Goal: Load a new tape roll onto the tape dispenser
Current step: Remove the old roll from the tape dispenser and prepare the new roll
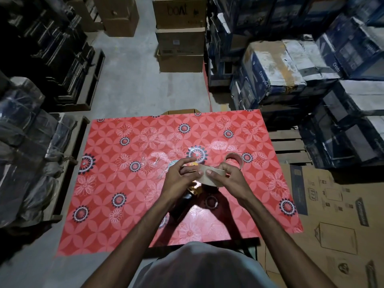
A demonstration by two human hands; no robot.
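A pale beige tape roll is held above the red flowered table, between both hands. My right hand grips its right side with thumb on the outer face. My left hand touches its left edge with the fingertips. The tape dispenser, yellow and dark, lies on the table just under my left hand and is mostly hidden. A second tape roll stands on edge behind my right hand.
Crumpled clear wrapping lies left of my hands. A small empty ring-shaped core rests on the table between my forearms. Stacked cartons and blue boxes surround the table; flattened cardboard covers the floor at right.
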